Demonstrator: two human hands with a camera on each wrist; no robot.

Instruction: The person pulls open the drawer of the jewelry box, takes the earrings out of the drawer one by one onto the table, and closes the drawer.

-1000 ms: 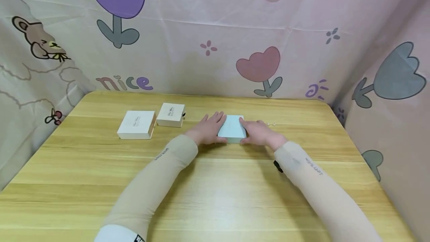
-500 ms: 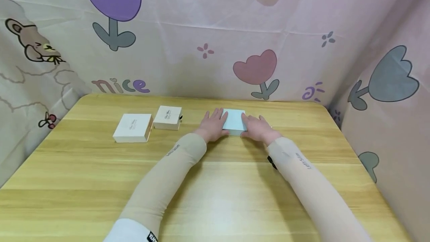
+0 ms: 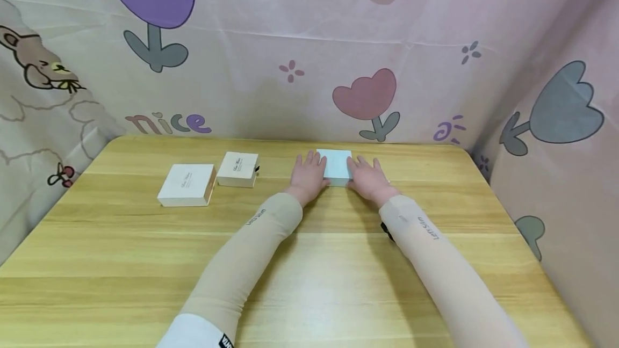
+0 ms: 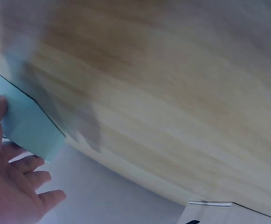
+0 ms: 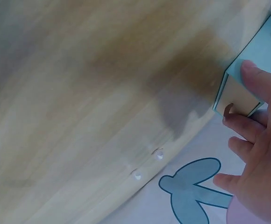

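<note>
Head view: left hand [image 3: 309, 178] and right hand [image 3: 368, 179], fingers spread, flank the blue box [image 3: 337, 161] on the bench [image 3: 309, 283], probably positioning it; next likely needs even release. Left wrist: thumb touches it. Right wrist: finger at its ribbon tab [image 5: 227, 110].

"nice" is printed on the backdrop [image 3: 300, 42], "Let's Slim" on both sleeves [image 3: 442, 267].

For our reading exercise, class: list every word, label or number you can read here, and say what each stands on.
"nice": the backdrop cloth.
"Let's Slim": the right sleeve.
"Let's Slim", slightly blurred: the left sleeve.
Too small to read: print on the larger white box and smaller white box.
Cut off, unclear: the black tag.
Light-blue box: none visible.
</note>
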